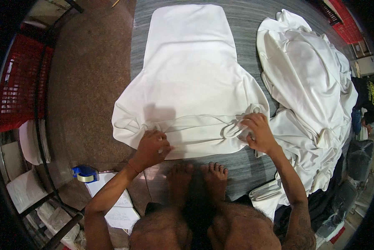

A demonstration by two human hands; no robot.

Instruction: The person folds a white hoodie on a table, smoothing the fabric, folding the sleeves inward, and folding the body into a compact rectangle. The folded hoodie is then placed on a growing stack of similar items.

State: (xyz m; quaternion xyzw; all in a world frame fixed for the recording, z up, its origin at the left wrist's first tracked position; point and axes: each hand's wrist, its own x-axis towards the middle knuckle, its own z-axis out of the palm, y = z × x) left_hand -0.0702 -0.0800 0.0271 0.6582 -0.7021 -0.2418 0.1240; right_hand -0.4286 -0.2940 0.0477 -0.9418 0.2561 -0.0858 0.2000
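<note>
A white cloth cover (191, 79), shaped like a chair cover, lies spread out before me, narrow at the far end and flaring toward me. Its near edge is folded back in a loose band with gathered loops at both sides. My left hand (152, 146) is at the left part of that band, fingers curled down and closed on the cloth. At the right corner, my right hand (258, 132) bends its fingers and thumb around a looped fold of the same cover. The cloth under both sets of fingertips is partly hidden.
To the right, a large heap of crumpled white cloth (307, 79) lies on the grey streaked surface (247, 46). Left of me are a blue tape dispenser (85, 173), an open notebook (121, 218) and a red crate (22, 81). My bare feet (215, 177) stand near the cover's edge.
</note>
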